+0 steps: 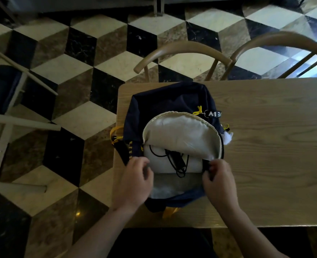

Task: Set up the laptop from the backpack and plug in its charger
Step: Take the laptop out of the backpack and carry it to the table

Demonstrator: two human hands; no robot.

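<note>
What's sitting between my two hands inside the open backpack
Head view: between the left hand and right hand, the backpack opening shows a black charger cable on pale lining.

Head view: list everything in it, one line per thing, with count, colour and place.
backpack: one, navy with yellow trim, on the table's left end, flap folded open
charger cable: one, black, inside the open backpack
table: one, light wood, centre right
chairs: two, curved wooden backs, beyond the table
floor: black, cream and brown cube tiles
left hand: one, holding the opening's left edge
right hand: one, pinching the opening's right edge
</note>
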